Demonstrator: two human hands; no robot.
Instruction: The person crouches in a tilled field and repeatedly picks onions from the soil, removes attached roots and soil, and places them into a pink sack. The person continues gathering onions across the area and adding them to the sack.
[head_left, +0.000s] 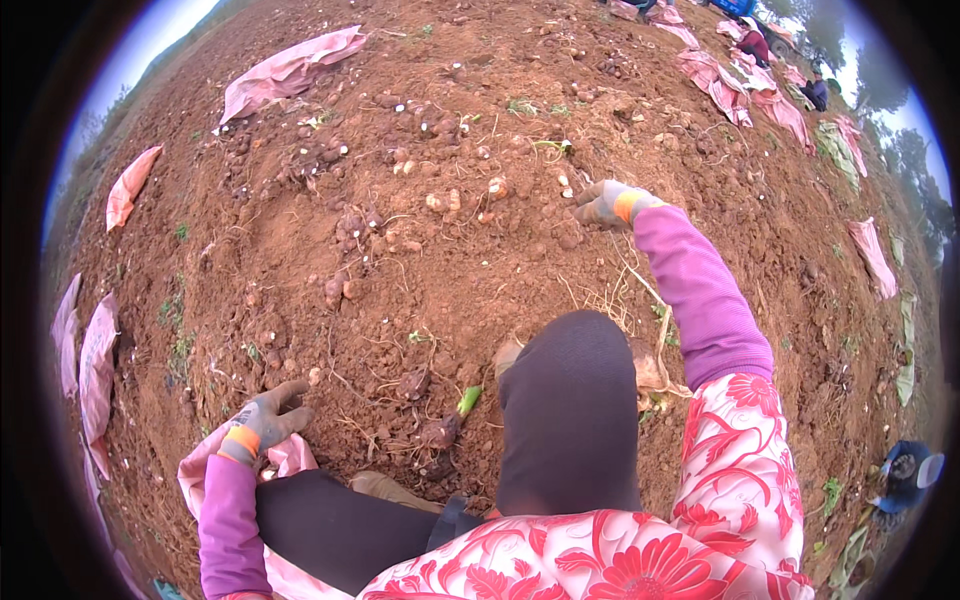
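My left hand (274, 416), in a grey work glove with an orange cuff, hovers beside a pink woven sack (292, 455) next to my thigh; its fingers are apart and nothing shows between them. My right hand (604, 204), gloved alike, reaches out over the soil near small pale tubers (564, 181). Whether its fingers touch anything, I cannot tell. Between my feet lies a dug-up corm with a cut green stalk (469, 401) and roots. Further out are clumps of brown tubers (356, 225) and some orange-brown tubers (497, 187).
Pink sacks lie on the reddish soil at the upper left (292, 67), left edge (99, 375) and upper right (716, 82). Other people sit far off at the upper right (754, 45); one in blue (904, 476) is at the lower right. Dry stems (664, 337) lie beside my knee.
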